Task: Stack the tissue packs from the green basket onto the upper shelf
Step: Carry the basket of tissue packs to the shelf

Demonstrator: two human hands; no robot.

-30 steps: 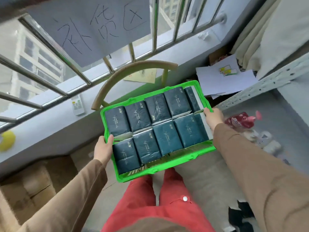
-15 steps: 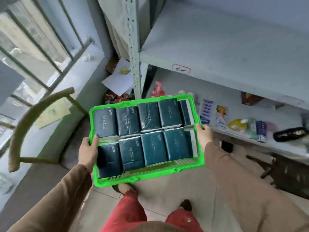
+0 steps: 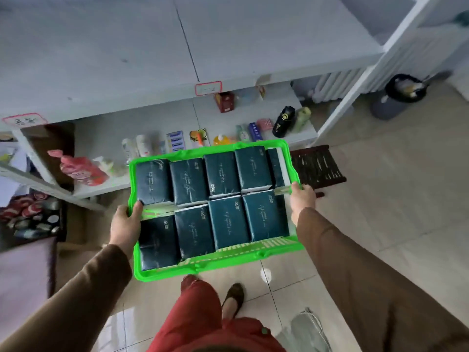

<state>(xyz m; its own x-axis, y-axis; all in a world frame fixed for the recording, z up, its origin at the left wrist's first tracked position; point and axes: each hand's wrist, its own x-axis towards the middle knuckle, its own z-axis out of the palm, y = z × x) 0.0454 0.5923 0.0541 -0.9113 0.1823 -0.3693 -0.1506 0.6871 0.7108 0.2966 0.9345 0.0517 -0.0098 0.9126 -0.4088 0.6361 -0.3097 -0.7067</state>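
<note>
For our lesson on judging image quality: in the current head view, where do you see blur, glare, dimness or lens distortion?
Head view: wide-angle lens bends the upper shelf edge and white shelf post; lighting dim and bluish; glare spot on the floor tile; left-edge clutter and lower-shelf bottles are smeared; tissue packs in the green basket stay fairly sharp, print unreadable.

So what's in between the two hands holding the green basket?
In the head view, the green basket spans between the left hand and right hand, filled with dark tissue packs in two rows.
</note>
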